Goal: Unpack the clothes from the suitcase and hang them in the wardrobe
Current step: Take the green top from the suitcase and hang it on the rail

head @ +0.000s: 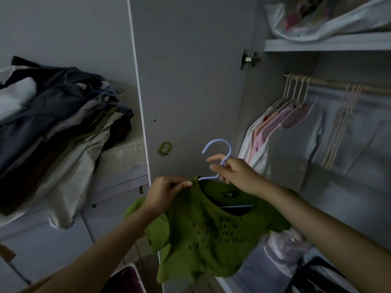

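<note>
A green T-shirt with dark lettering hangs on a light blue hanger in front of the open wardrobe door. My right hand grips the hanger's neck just below the hook. My left hand pinches the shirt's shoulder by the collar. To the right, the wardrobe rail carries pale shirts on cream hangers and several bare cream hangers. The suitcase is not clearly in view.
A heap of dark and pale clothes with blue hangers lies on a surface at the left. A plastic bag sits on the wardrobe's upper shelf. Bags crowd the wardrobe floor at lower right.
</note>
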